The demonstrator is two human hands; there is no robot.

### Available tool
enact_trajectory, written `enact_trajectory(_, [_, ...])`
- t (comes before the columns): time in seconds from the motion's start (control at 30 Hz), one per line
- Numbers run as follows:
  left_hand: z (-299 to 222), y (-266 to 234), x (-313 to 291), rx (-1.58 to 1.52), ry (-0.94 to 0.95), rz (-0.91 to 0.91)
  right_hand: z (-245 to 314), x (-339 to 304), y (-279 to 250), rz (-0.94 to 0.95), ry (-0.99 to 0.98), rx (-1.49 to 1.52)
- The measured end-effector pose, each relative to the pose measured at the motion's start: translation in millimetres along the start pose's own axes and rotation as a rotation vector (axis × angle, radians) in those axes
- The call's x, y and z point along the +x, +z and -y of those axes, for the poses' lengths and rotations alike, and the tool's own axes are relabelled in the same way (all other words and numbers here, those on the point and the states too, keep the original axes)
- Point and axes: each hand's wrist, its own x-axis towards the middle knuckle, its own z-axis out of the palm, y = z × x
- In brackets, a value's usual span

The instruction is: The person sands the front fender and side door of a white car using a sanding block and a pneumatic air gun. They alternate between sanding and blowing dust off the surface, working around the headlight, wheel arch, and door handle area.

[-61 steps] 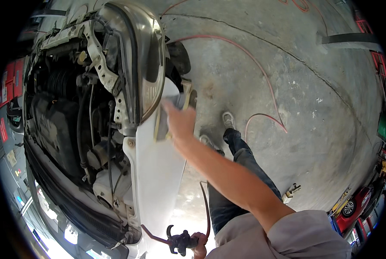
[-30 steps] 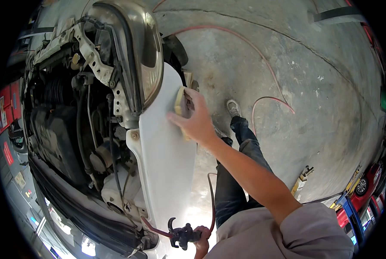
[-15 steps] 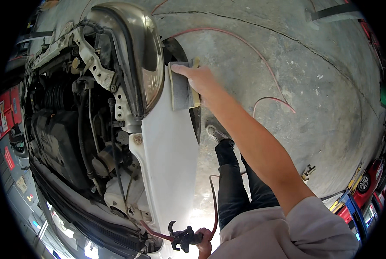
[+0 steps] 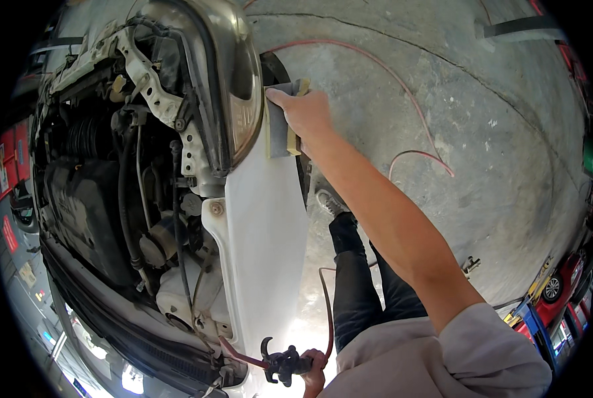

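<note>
A grey, stained concrete floor spreads to the right of a smooth white car fender, with a dark, exposed engine bay on the other side. At the fender's front end, just beside the curved, glossy headlight, is a flat grey pad with yellowish edges. The right hand pinches it, thumb on the grey face, other fingers mostly hidden. The left hand's fingers curl around a black hooked fitting.
</note>
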Motion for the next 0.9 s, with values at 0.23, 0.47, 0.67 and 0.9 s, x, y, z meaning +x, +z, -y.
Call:
enact_trajectory(0.23, [7.5, -5.9, 4.6, -0.031, -0.004, 0.034, -4.9, -13.0, -4.9, 0.038, -0.034, -0.104])
enact_trajectory(0.47, [5.3, -19.9, 2.0, -0.021, 0.039, 0.081, -14.8, -33.3, 3.5, -0.026, 0.156, 0.092])
enact_trajectory(0.67, [4.1, -14.6, 2.1, 0.0, -0.038, 0.044, -1.8, -106.5, 7.1, 0.09, 0.32, 0.194])
enact_trajectory(0.9, [-3.8, -6.8, -5.1, -0.002, 0.007, 0.015, -15.9, -117.0, 17.4, 0.067, 0.332, 0.24])
